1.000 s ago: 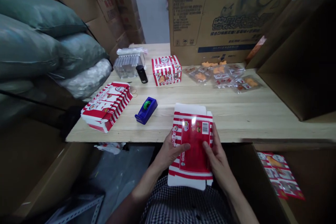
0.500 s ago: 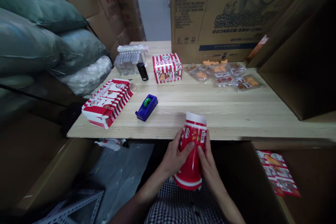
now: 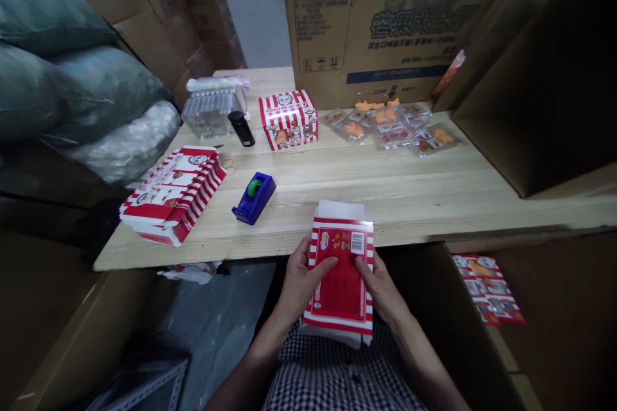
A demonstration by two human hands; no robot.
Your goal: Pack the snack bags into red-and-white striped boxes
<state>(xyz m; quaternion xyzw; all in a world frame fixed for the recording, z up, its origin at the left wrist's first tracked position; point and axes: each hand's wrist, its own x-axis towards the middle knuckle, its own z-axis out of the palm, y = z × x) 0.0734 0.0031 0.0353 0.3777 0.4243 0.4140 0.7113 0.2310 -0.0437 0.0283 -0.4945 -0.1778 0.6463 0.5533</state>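
I hold a red and white striped carton [image 3: 341,276] over my lap, just in front of the wooden table's [image 3: 409,192] near edge. It looks squared up, its red panel with a barcode facing me and a white flap at the top. My left hand [image 3: 301,279] grips its left side with the thumb across the front. My right hand [image 3: 380,286] grips the right side the same way.
On the table lie a stack of flat striped cartons [image 3: 173,192], a blue tape dispenser [image 3: 254,197], a made-up striped box [image 3: 288,119], a black cylinder [image 3: 241,128], clear plastic trays [image 3: 212,112] and several snack packets [image 3: 390,125]. Large cardboard boxes [image 3: 385,13] stand behind; more packets [image 3: 486,286] lie low right.
The carton went from a flat sheet, through a bowed shape, to a squared form held between both hands. The view shifted a little to the right.
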